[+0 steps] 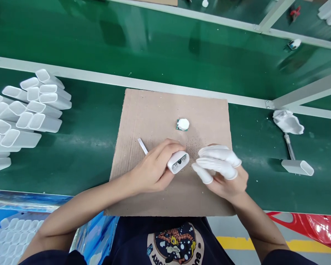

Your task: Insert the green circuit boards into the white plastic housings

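Observation:
My left hand (157,165) is wrapped around a white oval plastic tube (170,163), its open end facing right. Dark and metallic parts show inside that end, too small to make out. To the right of the tube is my right hand (223,169), apart from it, with white finger cots on the thumb and two fingers. Those fingers are loosely bent and apart, and nothing shows between them. A small green circuit board topped with a white lump (183,124) lies beyond both hands on the cardboard sheet (151,114). Beside my left hand lies a thin white strip (142,146).
Several white oval tubes (48,122) are stacked at the left. At the right are a single tube (298,167), a metal-shafted tool (290,147) and a crumpled white piece (289,122). A white frame rail (182,90) runs behind the cardboard. Below right stands a red stool (314,226).

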{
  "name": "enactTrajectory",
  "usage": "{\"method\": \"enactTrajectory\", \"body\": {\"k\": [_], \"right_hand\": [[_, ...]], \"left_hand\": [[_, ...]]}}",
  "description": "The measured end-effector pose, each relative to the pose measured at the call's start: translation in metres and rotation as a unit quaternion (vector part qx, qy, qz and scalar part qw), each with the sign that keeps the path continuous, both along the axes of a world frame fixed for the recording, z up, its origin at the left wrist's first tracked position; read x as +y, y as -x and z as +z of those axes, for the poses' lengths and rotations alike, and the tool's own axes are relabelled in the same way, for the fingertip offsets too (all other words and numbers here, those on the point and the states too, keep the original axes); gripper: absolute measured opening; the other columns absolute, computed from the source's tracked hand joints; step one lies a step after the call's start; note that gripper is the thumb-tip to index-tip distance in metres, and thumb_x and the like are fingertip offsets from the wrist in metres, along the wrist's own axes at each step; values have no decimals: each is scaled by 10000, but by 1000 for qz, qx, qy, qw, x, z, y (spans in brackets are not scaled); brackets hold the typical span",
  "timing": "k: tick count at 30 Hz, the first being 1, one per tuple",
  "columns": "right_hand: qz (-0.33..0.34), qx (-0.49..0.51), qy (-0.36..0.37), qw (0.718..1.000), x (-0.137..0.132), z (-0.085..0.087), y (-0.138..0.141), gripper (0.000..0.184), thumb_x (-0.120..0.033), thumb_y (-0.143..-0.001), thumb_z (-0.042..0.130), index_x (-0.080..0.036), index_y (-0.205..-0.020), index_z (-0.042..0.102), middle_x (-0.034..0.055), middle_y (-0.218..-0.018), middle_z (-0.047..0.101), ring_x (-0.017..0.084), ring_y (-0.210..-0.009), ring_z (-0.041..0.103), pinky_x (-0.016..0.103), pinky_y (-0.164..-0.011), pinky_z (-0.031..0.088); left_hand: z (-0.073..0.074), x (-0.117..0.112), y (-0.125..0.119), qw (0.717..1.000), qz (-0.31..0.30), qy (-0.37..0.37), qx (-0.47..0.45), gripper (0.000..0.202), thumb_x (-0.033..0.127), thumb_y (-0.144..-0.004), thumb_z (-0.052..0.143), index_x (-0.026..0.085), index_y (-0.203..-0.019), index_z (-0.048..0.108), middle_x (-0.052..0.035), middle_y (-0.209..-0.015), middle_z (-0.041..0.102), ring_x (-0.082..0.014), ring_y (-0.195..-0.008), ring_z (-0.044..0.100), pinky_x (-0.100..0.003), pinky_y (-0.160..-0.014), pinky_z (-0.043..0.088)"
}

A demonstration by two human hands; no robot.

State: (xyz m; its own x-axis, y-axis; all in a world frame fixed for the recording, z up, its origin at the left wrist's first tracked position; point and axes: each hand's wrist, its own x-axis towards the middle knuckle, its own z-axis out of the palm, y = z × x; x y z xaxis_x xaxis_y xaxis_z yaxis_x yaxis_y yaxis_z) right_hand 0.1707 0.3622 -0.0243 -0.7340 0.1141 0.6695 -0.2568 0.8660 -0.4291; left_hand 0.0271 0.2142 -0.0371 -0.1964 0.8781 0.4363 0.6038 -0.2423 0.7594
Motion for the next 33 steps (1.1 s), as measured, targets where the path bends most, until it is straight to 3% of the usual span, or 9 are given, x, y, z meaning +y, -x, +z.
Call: {"method": "enactTrajectory", "body": {"k": [6, 10, 12, 15, 17, 19, 24, 30, 33], "right_hand": [[18, 24, 34, 999, 5, -2, 5, 286, -74, -848, 597, -251, -1071, 624, 31, -874, 666, 180, -759, 655, 366, -624, 555], [27, 4, 42, 999, 3, -3, 7, 107, -149, -913, 536, -207, -865, 611, 21, -724, 625, 157, -652, 600, 354, -588, 505], [11, -12, 60, 998, 2, -1, 7, 209, -151, -917, 531, -200, -716, 564, -4, -625, 567, 134, -575, 548, 335, -562, 471], [-48, -33, 89, 994, 2, 0, 8, 174, -131, -885, 570, -209, -730, 583, 6, -696, 607, 143, -638, 589, 326, -589, 492], [-84, -31, 93, 992, 2, -2, 9, 110, -117, -856, 604, -225, -859, 626, 27, -829, 669, 171, -765, 644, 339, -646, 529], [-96, -24, 101, 990, 2, -5, 10, 166, -98, -840, 618, -239, -927, 637, 21, -868, 701, 172, -779, 665, 330, -650, 543], [-58, -39, 70, 995, 4, -9, 8, 177, -89, -847, 601, -233, -931, 661, -12, -704, 680, 136, -587, 605, 283, -557, 515], [16, -94, 46, 994, -5, -5, 12, 357, -348, -876, 621, -190, -1191, 563, 125, -1081, 639, 243, -1005, 626, 413, -786, 555], [6, -146, 29, 989, -10, -3, 19, 306, -291, -853, 652, -203, -1137, 577, 111, -1094, 619, 244, -1038, 607, 426, -823, 544]], "left_hand": [[-2, -1, 4, 999, 20, -18, 40, 445, 75, -795, 440, 171, -1228, 407, -131, -1079, 554, -235, -1007, 559, -383, -790, 499], [2, -3, 6, 994, -14, 22, -103, 424, 67, -780, 461, 190, -1186, 451, -93, -1046, 579, -199, -950, 570, -349, -800, 493], [1, -3, 7, 959, -49, 82, -267, 397, 101, -787, 479, 209, -1169, 460, -73, -1043, 597, -167, -853, 578, -313, -738, 496], [-4, -1, 8, 856, -116, 120, -490, 381, 188, -787, 535, 223, -1158, 455, -69, -1039, 620, -127, -699, 560, -287, -644, 497], [-7, 1, 7, 804, -150, 123, -563, 382, 232, -787, 579, 217, -1147, 456, -75, -1010, 637, -117, -656, 549, -293, -632, 500], [-6, 3, 6, 785, -161, 135, -583, 376, 278, -806, 615, 212, -1140, 457, -79, -987, 644, -115, -652, 548, -292, -634, 497], [5, 2, 5, 831, -143, 168, -510, 379, 524, -830, 611, 178, -956, 521, -28, -770, 628, -115, -652, 542, -238, -593, 427], [-9, 3, 1, 866, -83, 197, -452, 572, 688, -892, 282, 171, -875, 526, -15, -717, 585, -116, -613, 520, -246, -584, 421], [-21, 6, -1, 881, -58, 191, -428, 603, 737, -867, 223, 190, -955, 462, -6, -792, 529, -117, -646, 504, -266, -626, 458]]}}
